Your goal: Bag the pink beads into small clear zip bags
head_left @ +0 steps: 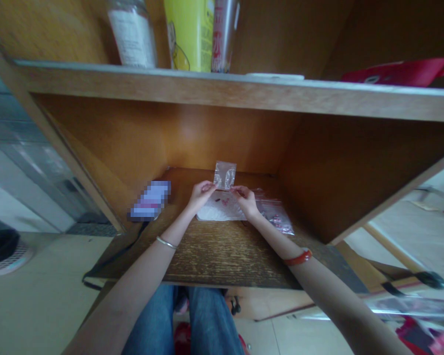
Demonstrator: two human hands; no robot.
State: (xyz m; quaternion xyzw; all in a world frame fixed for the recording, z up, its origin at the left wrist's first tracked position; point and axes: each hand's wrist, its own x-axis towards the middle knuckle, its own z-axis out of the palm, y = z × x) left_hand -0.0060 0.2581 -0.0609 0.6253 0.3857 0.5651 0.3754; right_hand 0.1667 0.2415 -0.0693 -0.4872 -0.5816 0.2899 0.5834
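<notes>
Between my two hands stands a small clear plastic bag (225,173), held up by its lower corners. My left hand (203,194) pinches the corner on the left, and my right hand (246,199) pinches the one on the right. Under them a white sheet or flat bag (207,211) lies on the worn wooden desk, with small reddish pieces (225,201) and a dark bit on it; their kind is too small to tell. Beside my right wrist lies a larger clear zip bag (281,224) with small reddish items inside.
A phone (150,201) with a blurred screen and a dark cable (133,244) is at the left of the desk (222,251). Overhead, a shelf (237,96) carries a jar (133,37), a yellow container (192,34), a can (224,34) and a red pouch (395,73). Wooden side walls flank the desk.
</notes>
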